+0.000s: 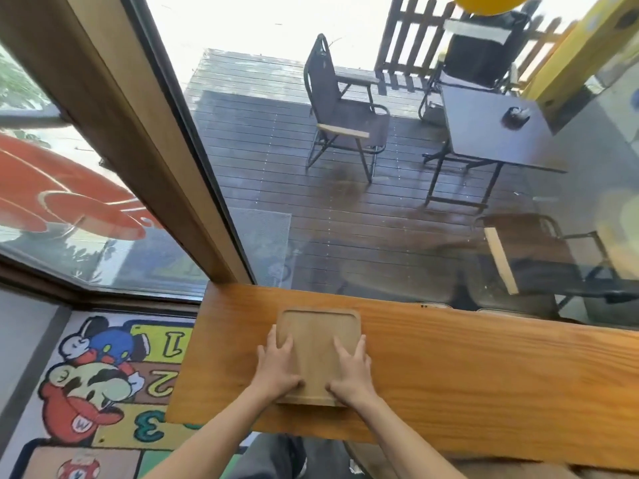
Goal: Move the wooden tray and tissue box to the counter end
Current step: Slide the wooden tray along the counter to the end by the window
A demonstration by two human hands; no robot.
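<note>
Your left hand [278,366] and right hand [352,369] are pressing spread fingers on the tray [316,326]; uneven pulling risks dropping it.

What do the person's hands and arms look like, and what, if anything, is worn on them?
The left hand and right hand are bare: no gloves, rings or watch show. The left forearm and right forearm are uncovered, no sleeve in view.

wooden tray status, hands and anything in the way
Left hand and right hand both flat on top, fingers spread. Wooden tray lies flat on counter, near its left end. No obstruction seen beside it.
</note>
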